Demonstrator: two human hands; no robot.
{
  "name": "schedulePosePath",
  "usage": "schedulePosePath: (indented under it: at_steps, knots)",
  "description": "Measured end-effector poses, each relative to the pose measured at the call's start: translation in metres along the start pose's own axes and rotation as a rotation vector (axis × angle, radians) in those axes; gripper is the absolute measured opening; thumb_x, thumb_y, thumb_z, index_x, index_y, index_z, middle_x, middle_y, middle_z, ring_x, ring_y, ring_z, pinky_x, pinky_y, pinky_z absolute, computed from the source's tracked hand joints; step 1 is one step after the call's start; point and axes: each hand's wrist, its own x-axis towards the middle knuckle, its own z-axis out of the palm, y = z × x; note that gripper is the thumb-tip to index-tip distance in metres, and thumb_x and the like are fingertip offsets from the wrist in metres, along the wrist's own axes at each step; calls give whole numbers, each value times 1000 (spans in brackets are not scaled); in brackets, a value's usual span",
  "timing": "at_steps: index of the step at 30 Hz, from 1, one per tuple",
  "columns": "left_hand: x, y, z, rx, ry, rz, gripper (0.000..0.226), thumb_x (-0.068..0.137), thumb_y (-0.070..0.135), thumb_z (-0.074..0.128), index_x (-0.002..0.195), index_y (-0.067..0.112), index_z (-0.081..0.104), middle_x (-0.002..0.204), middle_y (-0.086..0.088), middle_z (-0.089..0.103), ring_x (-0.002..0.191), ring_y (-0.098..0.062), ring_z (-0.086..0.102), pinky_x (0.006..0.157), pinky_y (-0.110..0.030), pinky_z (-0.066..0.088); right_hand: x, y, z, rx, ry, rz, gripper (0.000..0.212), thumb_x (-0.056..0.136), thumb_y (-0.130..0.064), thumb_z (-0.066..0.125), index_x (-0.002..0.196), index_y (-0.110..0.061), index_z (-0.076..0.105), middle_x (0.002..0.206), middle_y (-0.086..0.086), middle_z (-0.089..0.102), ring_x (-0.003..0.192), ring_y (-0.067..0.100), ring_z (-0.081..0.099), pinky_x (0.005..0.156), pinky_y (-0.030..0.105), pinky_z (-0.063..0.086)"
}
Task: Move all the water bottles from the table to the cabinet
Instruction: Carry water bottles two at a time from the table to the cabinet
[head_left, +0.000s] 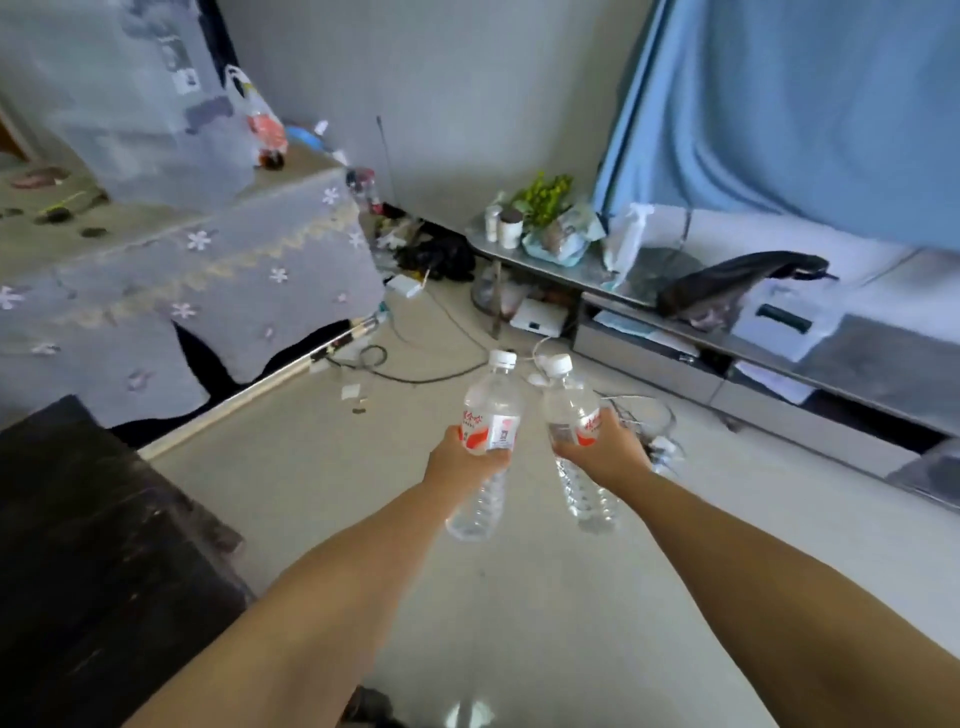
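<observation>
Carrying one water bottle in each closed grip, the left hand (462, 460) holding the left bottle (488, 421) and the right hand (605, 447) the right bottle (571, 415), the person looks mid-transfer and next must reach the low cabinet (675, 358) and set both upright.

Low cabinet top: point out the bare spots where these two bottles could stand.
The low cabinet looks bare between the white spray bottle and the dark cloth. Its left end is crowded with jars, a plant and a bag.

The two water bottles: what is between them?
Nothing. In the head view, a narrow gap with only floor behind separates the left bottle from the right bottle; they do not touch.
</observation>
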Motion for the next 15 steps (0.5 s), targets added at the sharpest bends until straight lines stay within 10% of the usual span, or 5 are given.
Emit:
schedulePosePath:
  at_steps: [15]
  knots:
    - [40, 124, 303, 279, -441, 83, 59, 75, 30, 77, 125, 13, 52, 124, -3, 62, 105, -22, 60, 82, -25, 42, 16, 247, -180, 177, 347, 518, 58, 75, -44, 72, 119, -15, 47, 102, 5, 47, 86, 23, 47, 76, 29, 38]
